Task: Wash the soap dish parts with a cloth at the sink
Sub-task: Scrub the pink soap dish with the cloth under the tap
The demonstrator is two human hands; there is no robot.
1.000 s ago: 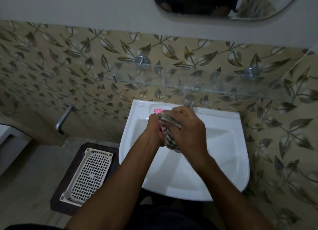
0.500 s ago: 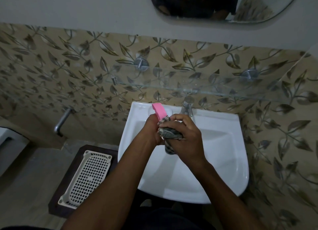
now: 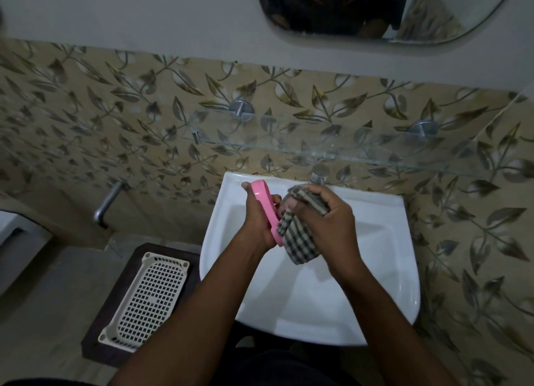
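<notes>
Over the white sink (image 3: 384, 258), my left hand (image 3: 255, 221) holds a pink soap dish part (image 3: 264, 206) on its edge, its long side running from the back rim toward me. My right hand (image 3: 329, 218) grips a checked cloth (image 3: 299, 242) bunched against the inner face of the pink part, with a loose end hanging down into the basin. A white perforated tray part (image 3: 147, 299) lies flat on a dark wooden stool to the left of the sink, away from both hands.
A chrome tap (image 3: 318, 175) stands at the sink's back rim just behind my right hand. A glass shelf (image 3: 361, 151) juts from the leaf-patterned wall above it. A metal pipe (image 3: 108, 203) sticks out of the wall at left. A mirror (image 3: 375, 10) hangs above.
My left hand has turned the pink part outward, so much more of it shows. My right hand with the cloth has shifted right and slightly up along it.
</notes>
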